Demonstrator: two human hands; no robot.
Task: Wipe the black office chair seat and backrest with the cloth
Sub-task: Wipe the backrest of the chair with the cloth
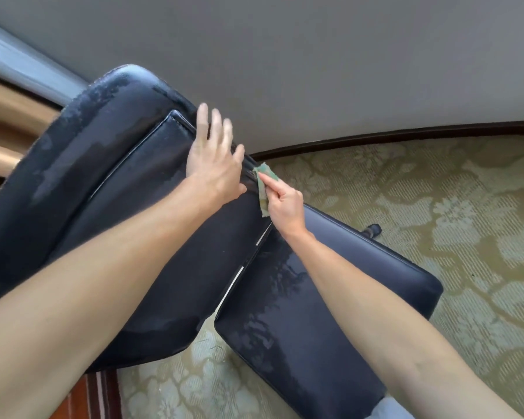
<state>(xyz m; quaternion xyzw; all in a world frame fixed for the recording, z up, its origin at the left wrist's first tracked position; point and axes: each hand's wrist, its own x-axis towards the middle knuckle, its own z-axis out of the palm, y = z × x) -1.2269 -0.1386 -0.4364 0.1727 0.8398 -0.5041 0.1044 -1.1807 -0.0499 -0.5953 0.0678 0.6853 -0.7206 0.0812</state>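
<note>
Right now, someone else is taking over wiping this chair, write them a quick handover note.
Left hand: open, flat on the backrest, bracing its edge.
Right hand: fingers pinching the green cloth, pressing it into the crease where backrest meets seat.
Done: wet streaks show on the seat and on the backrest's outer roll, so both look at least partly wiped.
Left: finish the crease, then cover any dull dry patches on both.

Two bare forearms, no sleeves, left hand [214, 164], right hand [285, 207], no rings
</note>
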